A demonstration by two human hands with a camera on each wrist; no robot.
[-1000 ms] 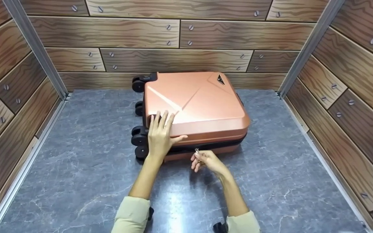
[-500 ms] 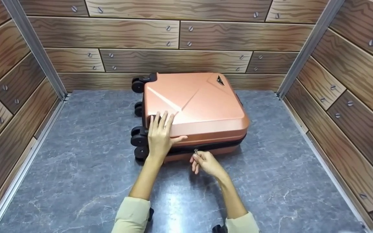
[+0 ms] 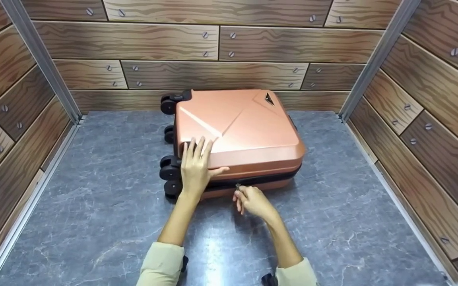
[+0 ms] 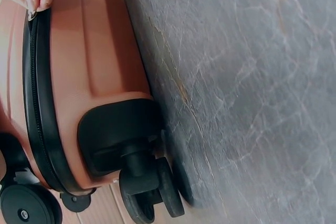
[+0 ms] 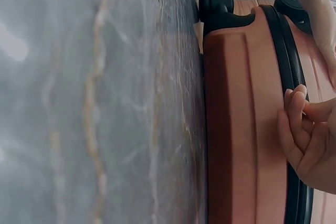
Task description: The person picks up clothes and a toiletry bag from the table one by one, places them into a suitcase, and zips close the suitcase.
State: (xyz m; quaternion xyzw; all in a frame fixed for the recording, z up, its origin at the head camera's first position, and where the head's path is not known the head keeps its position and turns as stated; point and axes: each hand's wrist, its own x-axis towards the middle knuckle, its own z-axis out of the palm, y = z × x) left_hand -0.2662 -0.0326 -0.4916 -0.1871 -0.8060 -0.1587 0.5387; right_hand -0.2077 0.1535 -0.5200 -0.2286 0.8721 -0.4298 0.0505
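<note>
An orange hard-shell suitcase [image 3: 253,123] lies flat on the floor, its black wheels [image 3: 170,171] toward the left. My left hand [image 3: 195,172] rests on its near left corner, fingers straight over the top and thumb along the side. On the near side, my right hand [image 3: 254,201] pinches a small metal zipper pull [image 4: 32,15] between thumb and fingers. That pull sits on the black zipper band [image 3: 270,177] running round the case. In the right wrist view, the curled fingers [image 5: 296,114] hide the pull.
Grey marbled flooring [image 3: 94,190] surrounds the suitcase. Walls with a wood-plank pattern [image 3: 165,41] stand behind it and on both sides, with metal posts [image 3: 40,59] at the corners. The suitcase's far side lies near the back wall.
My right hand has slid slightly left along the zipper band with the zipper pull in its pinch. The left hand and the suitcase hold their places.
</note>
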